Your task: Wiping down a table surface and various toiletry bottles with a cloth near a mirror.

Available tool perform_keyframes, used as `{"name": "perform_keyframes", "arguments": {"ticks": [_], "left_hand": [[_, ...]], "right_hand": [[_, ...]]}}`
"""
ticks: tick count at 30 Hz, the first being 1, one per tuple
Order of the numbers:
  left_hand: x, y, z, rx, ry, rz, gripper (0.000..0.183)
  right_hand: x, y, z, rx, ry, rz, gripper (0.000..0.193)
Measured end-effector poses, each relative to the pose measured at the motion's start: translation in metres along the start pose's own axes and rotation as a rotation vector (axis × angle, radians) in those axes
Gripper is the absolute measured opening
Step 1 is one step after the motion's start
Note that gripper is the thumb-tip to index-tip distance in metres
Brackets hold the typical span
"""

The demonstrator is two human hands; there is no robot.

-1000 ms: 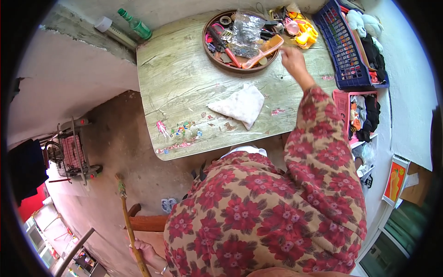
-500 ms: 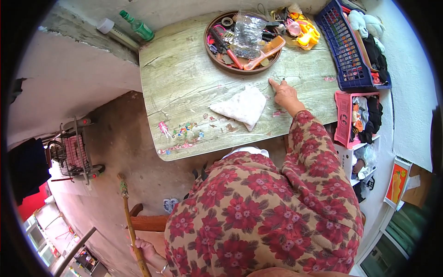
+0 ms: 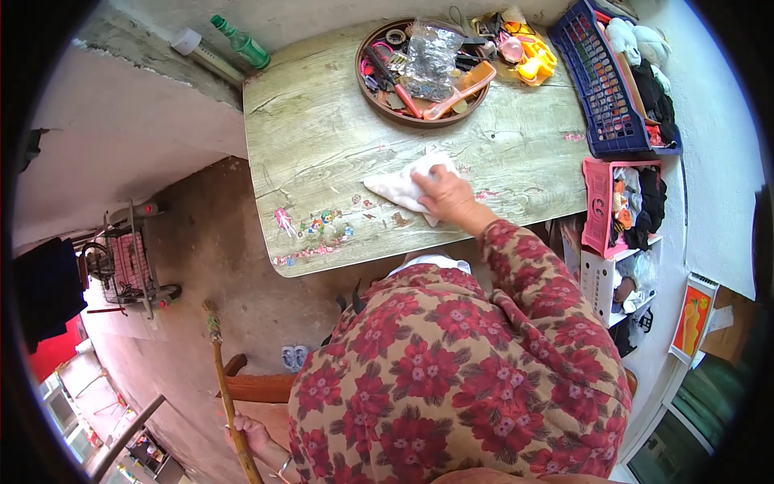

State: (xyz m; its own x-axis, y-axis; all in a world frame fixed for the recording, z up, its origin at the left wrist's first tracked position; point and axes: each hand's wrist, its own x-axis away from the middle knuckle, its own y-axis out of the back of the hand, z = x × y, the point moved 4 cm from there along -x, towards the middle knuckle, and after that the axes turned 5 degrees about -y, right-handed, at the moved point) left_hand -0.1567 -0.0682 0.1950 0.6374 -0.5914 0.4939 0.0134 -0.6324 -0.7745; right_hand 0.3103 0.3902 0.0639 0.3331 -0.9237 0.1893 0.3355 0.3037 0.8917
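On the wood-patterned table (image 3: 314,145) lies a folded white cloth (image 3: 393,188), crumpled toward its far right side. My right hand (image 3: 448,195) is on the cloth's right part, its fingers curled down and closed on it; the fingertips are slightly blurred. Low on the left, my left hand (image 3: 255,436) is wrapped round a long wooden stick (image 3: 222,375), which stands tilted beside the chair.
At the table's back are a round brown tray (image 3: 415,123) of combs and small items, and a yellow plastic item (image 3: 534,61). A green bottle (image 3: 242,42) stands at the far left corner. Blue (image 3: 605,101) and pink baskets (image 3: 597,208) line the right edge.
My right hand has moved left from the bare tabletop, where its index finger was stretched out, onto the white cloth. The cloth has become more crumpled. My left hand stays on the stick.
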Motion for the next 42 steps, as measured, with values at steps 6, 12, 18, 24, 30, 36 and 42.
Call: {"name": "perform_keyframes", "arguments": {"ticks": [6, 12, 18, 24, 30, 36, 42], "left_hand": [[0.004, -0.011, 0.010, -0.024, -0.070, -0.081, 0.052], [0.002, -0.003, 0.002, -0.081, -0.064, -0.039, 0.052], [0.006, 0.000, 0.001, -0.097, -0.051, 0.021, 0.052], [0.000, -0.006, 0.004, -0.044, 0.047, 0.101, 0.052], [0.000, 0.005, 0.002, -0.067, -0.090, -0.079, 0.052], [-0.001, 0.017, -0.007, -0.091, -0.047, -0.027, 0.049], [-0.003, 0.020, -0.009, -0.016, -0.026, -0.049, 0.053]], "right_hand": [[0.004, -0.029, -0.008, -0.194, 0.236, -0.064, 0.030], [0.018, 0.042, -0.121, -0.343, -0.069, -0.510, 0.026], [0.032, 0.060, -0.143, -0.018, -0.068, -0.215, 0.018], [-0.036, 0.054, -0.173, 0.118, -0.331, -0.381, 0.017], [-0.066, 0.040, -0.162, 0.351, -0.331, -0.187, 0.011], [-0.099, 0.088, -0.120, -0.211, -0.042, -0.547, 0.025], [-0.068, 0.082, -0.141, -0.130, -0.139, -0.480, 0.034]]}}
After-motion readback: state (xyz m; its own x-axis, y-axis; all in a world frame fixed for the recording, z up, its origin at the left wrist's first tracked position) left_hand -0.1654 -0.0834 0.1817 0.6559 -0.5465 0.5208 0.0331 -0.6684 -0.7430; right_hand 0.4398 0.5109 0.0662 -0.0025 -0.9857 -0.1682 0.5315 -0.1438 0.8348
